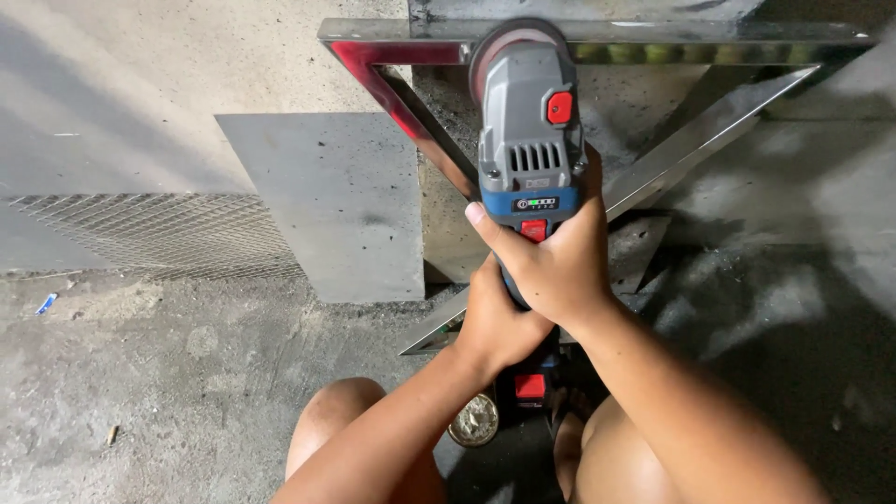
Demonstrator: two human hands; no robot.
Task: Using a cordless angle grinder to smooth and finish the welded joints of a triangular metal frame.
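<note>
A grey and blue cordless angle grinder [527, 131] with red buttons points away from me, its disc [509, 42] at the top bar of a shiny steel frame [644, 42]. My right hand [555, 261] wraps the grinder's body just behind the blue band, thumb across the top. Behind and under it, my left hand [495, 322] grips the handle. A red battery part [530, 386] shows below my hands. The frame's diagonal bars [695, 140] cross beneath the tool.
A grey flat sheet [327, 196] lies left of the frame, with wire mesh [159, 233] further left. A round metal disc [474, 422] lies on the concrete floor between my bare knees [331, 420]. Dust and small debris scatter the floor.
</note>
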